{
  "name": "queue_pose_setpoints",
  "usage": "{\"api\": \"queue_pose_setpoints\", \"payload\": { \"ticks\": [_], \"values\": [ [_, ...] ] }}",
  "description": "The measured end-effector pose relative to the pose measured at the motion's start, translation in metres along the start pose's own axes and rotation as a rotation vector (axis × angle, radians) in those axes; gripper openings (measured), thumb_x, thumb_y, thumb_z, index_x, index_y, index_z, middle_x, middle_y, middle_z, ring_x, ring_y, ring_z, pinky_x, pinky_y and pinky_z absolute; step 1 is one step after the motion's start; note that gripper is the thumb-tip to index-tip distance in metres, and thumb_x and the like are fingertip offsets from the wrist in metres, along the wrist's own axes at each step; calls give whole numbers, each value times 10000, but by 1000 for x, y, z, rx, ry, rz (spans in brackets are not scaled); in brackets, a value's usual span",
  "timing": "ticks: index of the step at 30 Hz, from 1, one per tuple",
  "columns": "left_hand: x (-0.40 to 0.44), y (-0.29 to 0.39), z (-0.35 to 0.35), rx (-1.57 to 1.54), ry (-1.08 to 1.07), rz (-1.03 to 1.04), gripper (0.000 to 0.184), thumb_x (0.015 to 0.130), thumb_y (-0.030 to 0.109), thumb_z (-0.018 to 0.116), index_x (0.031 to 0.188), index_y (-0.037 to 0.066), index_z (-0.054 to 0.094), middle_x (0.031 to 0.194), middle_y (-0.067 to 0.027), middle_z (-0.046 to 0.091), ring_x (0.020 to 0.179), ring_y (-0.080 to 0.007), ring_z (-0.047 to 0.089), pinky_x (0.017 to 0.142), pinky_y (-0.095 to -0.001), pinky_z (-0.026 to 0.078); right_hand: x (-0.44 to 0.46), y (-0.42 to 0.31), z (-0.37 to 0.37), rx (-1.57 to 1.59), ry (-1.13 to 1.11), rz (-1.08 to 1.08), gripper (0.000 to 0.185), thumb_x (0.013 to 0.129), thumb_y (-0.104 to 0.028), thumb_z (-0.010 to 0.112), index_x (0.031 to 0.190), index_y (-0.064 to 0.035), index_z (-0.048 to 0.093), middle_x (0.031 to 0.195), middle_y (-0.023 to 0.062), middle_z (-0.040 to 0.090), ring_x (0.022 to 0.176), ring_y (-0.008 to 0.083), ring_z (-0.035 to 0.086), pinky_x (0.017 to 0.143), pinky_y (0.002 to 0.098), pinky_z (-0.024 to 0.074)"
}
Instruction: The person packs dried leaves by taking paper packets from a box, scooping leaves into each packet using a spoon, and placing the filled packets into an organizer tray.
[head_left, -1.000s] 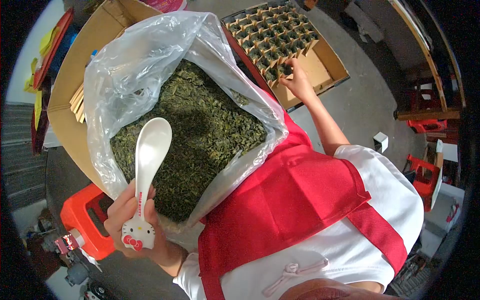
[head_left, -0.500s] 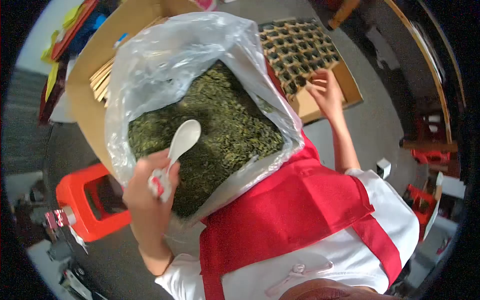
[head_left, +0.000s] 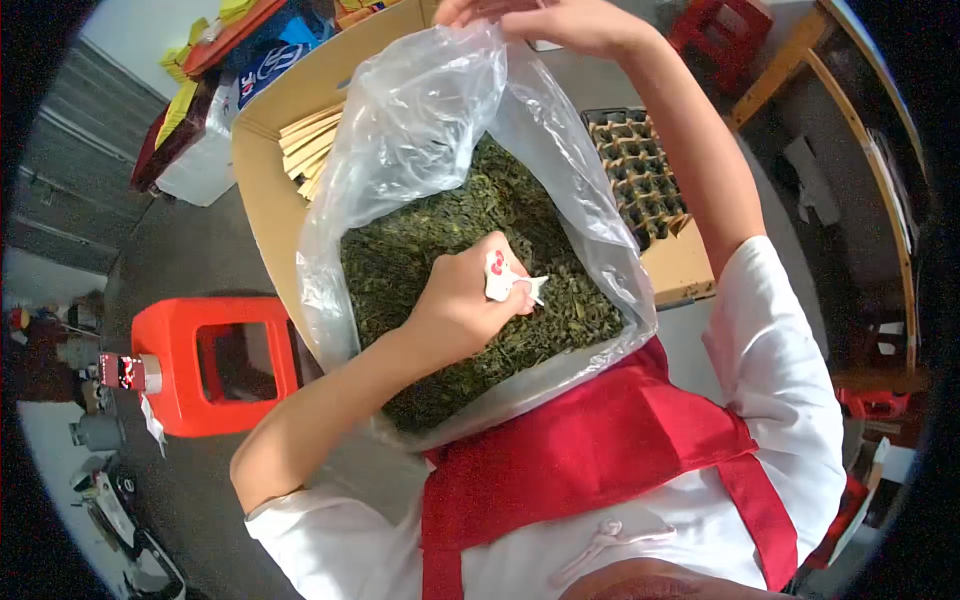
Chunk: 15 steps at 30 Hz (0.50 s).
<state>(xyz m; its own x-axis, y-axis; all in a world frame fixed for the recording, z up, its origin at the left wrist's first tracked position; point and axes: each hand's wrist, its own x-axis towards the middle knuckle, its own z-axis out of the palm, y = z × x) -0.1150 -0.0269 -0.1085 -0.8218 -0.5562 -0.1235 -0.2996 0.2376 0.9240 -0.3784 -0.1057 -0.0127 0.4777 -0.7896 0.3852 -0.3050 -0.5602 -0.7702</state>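
Note:
My left hand is closed around a white spoon with a red pattern on its handle. It is over the dried green leaves, and the spoon's bowl is hidden beneath the hand. A clear plastic bag lines the cardboard box and surrounds the leaves. At the far side, my right hand grips the top edge of the bag, its fingertips partly cut off by the frame.
Flat wooden strips lie in the box's left side. To the right sits a divided tray with dark contents in its cells, in a shallow carton. A red stool stands at left. Wooden framing rises on the right.
My left hand has carried the spoon rightward and up over the leaves, and its bowl no longer shows. My right hand has moved from beside the tray to the bag's far edge and taken hold.

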Motion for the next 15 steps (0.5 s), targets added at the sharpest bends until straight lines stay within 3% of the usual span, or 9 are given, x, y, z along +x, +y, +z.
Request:
{"api": "queue_pose_setpoints", "payload": {
  "ticks": [2,3,6,8,11,13,14,15],
  "values": [
    [1,-11,3,-234,27,-56,77,888,3,605,929,-28,548,871,-148,703,813,-183,716,725,-287,562,10,-20,-10,27,-9,297,368,835,1,539,1197,-39,590,1060,29,669,939,93,604,725,267,508],
    [1,-13,-1,-294,2,-56,88,903,7,596,951,-39,539,919,-184,689,837,-209,714,753,-300,577,15,-23,-8,17,25,288,419,799,6,543,1213,-40,585,1045,39,667,879,76,597,646,240,492],
    [-6,-9,-9,-394,35,-85,89,912,17,597,954,-37,540,929,-184,682,847,-219,711,772,-299,584,17,-18,-17,79,-179,210,439,789,8,542,1223,-50,584,998,37,659,811,88,591,614,229,488],
    [-14,-9,-15,-443,91,-90,101,901,20,609,958,-34,544,916,-171,680,850,-220,709,773,-297,581,6,-33,-22,-90,-266,370,428,794,5,540,1217,-43,584,952,36,645,772,97,589,613,229,490],
    [-29,-2,-25,-451,169,-178,147,864,25,657,963,-18,558,874,-132,685,834,-206,711,749,-291,561,-4,-38,-36,-319,-245,373,403,821,2,521,1220,-20,579,985,54,634,817,134,595,700,277,506],
    [-39,-4,-32,-199,211,-138,161,855,22,670,965,-17,560,867,-128,685,830,-206,710,753,-293,560,-11,-45,-47,-563,-160,417,393,841,-25,545,1232,-30,583,1052,77,638,893,172,595,768,315,502],
    [-43,-5,-35,-73,232,-122,168,850,20,676,966,-16,561,864,-125,684,827,-207,710,755,-294,559,-12,-46,-53,-552,-223,277,417,837,-29,577,1253,-51,579,1099,92,644,958,186,599,809,325,510],
    [-48,-2,-36,-70,247,-99,168,864,41,681,960,-23,559,867,-127,688,826,-187,706,757,-284,560,-15,-56,-54,-530,-190,289,429,832,-20,585,1259,-59,577,1122,100,643,993,191,602,847,339,512]
  ]
}}
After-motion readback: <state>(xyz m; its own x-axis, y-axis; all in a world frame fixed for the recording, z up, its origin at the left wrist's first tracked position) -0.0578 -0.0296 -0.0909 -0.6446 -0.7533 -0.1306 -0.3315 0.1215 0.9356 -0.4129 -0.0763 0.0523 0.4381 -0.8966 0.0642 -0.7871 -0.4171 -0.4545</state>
